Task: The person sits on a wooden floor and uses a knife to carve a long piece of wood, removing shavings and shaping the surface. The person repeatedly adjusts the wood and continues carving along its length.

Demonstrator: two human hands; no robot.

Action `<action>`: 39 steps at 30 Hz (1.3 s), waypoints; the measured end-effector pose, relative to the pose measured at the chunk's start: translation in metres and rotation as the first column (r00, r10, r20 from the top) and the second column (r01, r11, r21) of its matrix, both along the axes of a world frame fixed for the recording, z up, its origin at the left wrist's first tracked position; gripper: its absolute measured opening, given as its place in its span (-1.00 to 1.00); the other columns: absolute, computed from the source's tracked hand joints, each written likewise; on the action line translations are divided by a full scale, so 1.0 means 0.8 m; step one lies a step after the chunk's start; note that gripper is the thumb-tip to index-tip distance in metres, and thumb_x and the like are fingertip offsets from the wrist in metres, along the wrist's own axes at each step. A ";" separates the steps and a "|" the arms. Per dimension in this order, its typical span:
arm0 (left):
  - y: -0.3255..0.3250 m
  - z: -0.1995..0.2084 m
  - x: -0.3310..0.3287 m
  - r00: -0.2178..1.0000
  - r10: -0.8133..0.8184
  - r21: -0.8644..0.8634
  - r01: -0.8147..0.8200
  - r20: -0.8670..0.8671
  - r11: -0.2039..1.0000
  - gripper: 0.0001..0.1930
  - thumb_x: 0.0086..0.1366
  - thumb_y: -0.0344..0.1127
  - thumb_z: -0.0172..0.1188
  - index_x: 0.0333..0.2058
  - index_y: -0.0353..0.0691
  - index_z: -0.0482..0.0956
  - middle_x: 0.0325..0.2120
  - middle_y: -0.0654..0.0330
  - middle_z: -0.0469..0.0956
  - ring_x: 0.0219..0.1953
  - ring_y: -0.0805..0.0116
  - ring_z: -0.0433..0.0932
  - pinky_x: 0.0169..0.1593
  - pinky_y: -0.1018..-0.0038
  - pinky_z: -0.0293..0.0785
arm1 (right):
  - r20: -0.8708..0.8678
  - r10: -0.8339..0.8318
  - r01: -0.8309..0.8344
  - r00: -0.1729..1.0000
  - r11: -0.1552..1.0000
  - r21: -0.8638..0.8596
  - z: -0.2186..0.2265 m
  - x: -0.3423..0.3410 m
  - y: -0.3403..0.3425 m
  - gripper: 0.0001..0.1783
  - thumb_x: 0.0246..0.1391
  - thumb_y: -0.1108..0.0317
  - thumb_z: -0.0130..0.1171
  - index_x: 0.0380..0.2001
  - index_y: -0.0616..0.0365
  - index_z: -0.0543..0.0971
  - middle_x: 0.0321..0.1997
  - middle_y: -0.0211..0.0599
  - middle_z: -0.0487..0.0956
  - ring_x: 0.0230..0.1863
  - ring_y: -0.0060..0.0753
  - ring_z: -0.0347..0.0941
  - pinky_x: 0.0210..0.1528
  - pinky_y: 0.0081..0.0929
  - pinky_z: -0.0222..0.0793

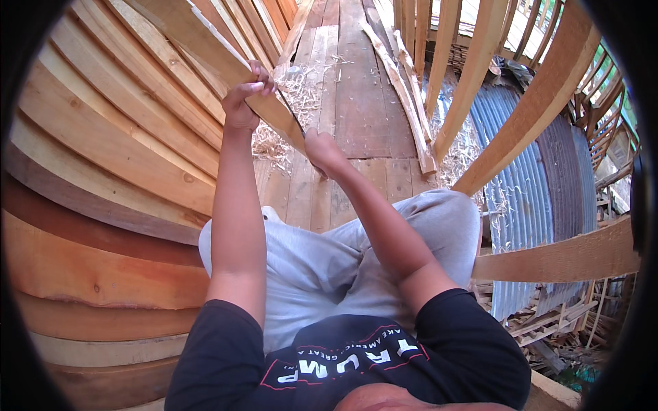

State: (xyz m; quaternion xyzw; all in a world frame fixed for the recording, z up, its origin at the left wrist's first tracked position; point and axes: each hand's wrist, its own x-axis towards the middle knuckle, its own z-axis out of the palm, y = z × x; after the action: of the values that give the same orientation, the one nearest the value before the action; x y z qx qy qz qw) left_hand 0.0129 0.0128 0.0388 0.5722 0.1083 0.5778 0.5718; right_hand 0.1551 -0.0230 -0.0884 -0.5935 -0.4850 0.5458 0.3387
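A long, pale wooden board [226, 61] slants from the upper left down toward my knees, with a whitish strip along its upper edge. My left hand [247, 97] is closed around the board, fingers curled over its far edge and thumb across its near face. Close to the board's lower end, my right hand [322, 152] is closed on a thin, dark, blade-like tool [291, 111] that lies along the board's edge. Its handle is mostly hidden in my fist.
Stacked planks [116, 123] line my left side. Curly wood shavings [274, 145] litter the plank floor [360, 103]. Two rough poles [404, 96] lie further right, beside upright posts [473, 75]. Beyond these is corrugated metal sheeting [517, 157], lower down. A beam [555, 259] stands by my right knee.
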 end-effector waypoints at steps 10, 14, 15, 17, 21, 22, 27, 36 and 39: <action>0.028 0.000 0.011 0.987 0.152 -0.032 -0.151 0.047 0.988 -0.70 -0.07 -0.43 0.11 -0.29 -0.19 0.30 -0.57 0.31 0.23 -0.48 0.44 0.27 -0.23 0.49 0.27 | 0.292 0.008 -0.029 0.956 0.997 0.067 -0.189 0.034 0.004 -0.53 0.13 0.13 -0.14 -0.23 0.37 0.53 -0.35 0.06 0.57 -0.28 0.03 0.50 -0.30 -0.14 0.37; 0.023 0.002 0.018 0.983 0.177 0.011 -0.178 0.041 0.984 -0.70 -0.07 -0.44 0.12 -0.29 -0.20 0.32 -0.57 0.29 0.26 -0.49 0.45 0.29 -0.25 0.49 0.28 | -0.066 -0.033 0.010 0.997 0.947 -0.322 -0.128 0.010 0.014 -0.52 0.14 0.11 -0.15 -0.26 0.37 0.53 -0.47 -0.03 0.53 -0.42 -0.23 0.44 -0.45 -0.21 0.33; 0.022 0.002 0.017 0.969 0.244 0.002 -0.244 0.039 0.970 -0.70 -0.07 -0.46 0.12 -0.29 -0.22 0.33 -0.57 0.29 0.27 -0.50 0.45 0.30 -0.26 0.50 0.29 | -0.100 0.021 -0.053 0.995 0.940 -0.336 -0.093 0.008 0.019 -0.52 0.14 0.11 -0.15 -0.26 0.37 0.52 -0.48 -0.05 0.51 -0.43 -0.29 0.42 -0.47 -0.22 0.32; 0.018 0.000 0.013 0.925 0.379 -0.014 -0.379 0.034 0.925 -0.70 -0.08 -0.50 0.12 -0.30 -0.24 0.34 -0.57 0.27 0.29 -0.52 0.44 0.33 -0.29 0.51 0.31 | -0.116 0.067 -0.092 0.991 0.969 -0.230 -0.020 -0.002 0.015 -0.54 0.15 0.14 -0.18 -0.27 0.37 0.53 -0.48 0.03 0.50 -0.38 -0.20 0.46 -0.43 -0.20 0.34; 0.011 0.005 0.060 0.844 0.527 0.007 -0.530 0.097 0.848 -0.71 -0.12 -0.60 0.12 -0.33 -0.31 0.36 -0.57 0.23 0.33 -0.54 0.43 0.36 -0.38 0.54 0.33 | 0.097 -0.143 0.116 0.985 0.964 0.241 -0.070 -0.012 0.049 -0.59 0.16 0.21 -0.15 -0.26 0.37 0.53 -0.36 0.18 0.54 -0.21 0.05 0.52 -0.29 -0.15 0.40; 0.009 0.000 0.056 0.803 0.588 0.025 -0.592 0.095 0.805 -0.71 -0.13 -0.61 0.11 -0.34 -0.33 0.36 -0.58 0.21 0.34 -0.54 0.43 0.37 -0.41 0.55 0.33 | 0.216 -0.063 0.002 0.974 0.962 0.272 -0.088 -0.014 0.041 -0.59 0.14 0.23 -0.17 -0.30 0.41 0.52 -0.37 0.22 0.54 -0.22 0.05 0.52 -0.27 -0.13 0.40; -0.016 0.006 0.058 0.831 0.532 0.022 -0.542 0.161 0.840 -0.71 -0.15 -0.62 0.12 -0.35 -0.34 0.37 -0.58 0.19 0.34 -0.53 0.46 0.36 -0.42 0.59 0.32 | 0.545 0.008 -0.188 0.838 0.943 0.276 -0.189 0.035 0.004 -0.60 0.09 0.27 -0.15 -0.39 0.49 0.48 -0.42 0.25 0.54 -0.35 0.01 0.55 -0.35 -0.06 0.40; -0.079 -0.005 0.031 0.822 0.559 -0.009 -0.561 0.105 0.827 -0.69 -0.12 -0.63 0.02 -0.30 -0.29 0.32 -0.55 0.23 0.26 -0.52 0.43 0.28 -0.32 0.49 0.33 | 0.368 0.232 -0.171 0.900 0.967 -0.191 -0.028 0.057 -0.008 -0.31 0.25 -0.10 -0.41 -0.68 0.25 0.37 -0.74 -0.26 0.33 -0.77 -0.35 0.22 -0.70 -0.28 0.17; -0.086 0.003 0.027 0.843 0.529 0.036 -0.534 0.097 0.845 -0.73 -0.10 -0.61 0.01 -0.34 -0.26 0.30 -0.58 0.23 0.25 -0.52 0.44 0.27 -0.30 0.48 0.33 | 0.433 0.297 -0.208 0.851 0.948 -0.241 0.012 0.078 -0.007 -0.44 0.25 0.03 -0.35 -0.51 0.28 0.44 -0.68 -0.21 0.38 -0.66 -0.32 0.30 -0.62 -0.25 0.25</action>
State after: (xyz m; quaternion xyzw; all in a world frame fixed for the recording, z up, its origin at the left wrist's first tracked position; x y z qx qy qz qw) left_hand 0.0342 -0.0556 0.0415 0.5125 0.2206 0.7400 0.3756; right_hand 0.2173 -0.0287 -0.0787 -0.6662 -0.5728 0.4706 0.0811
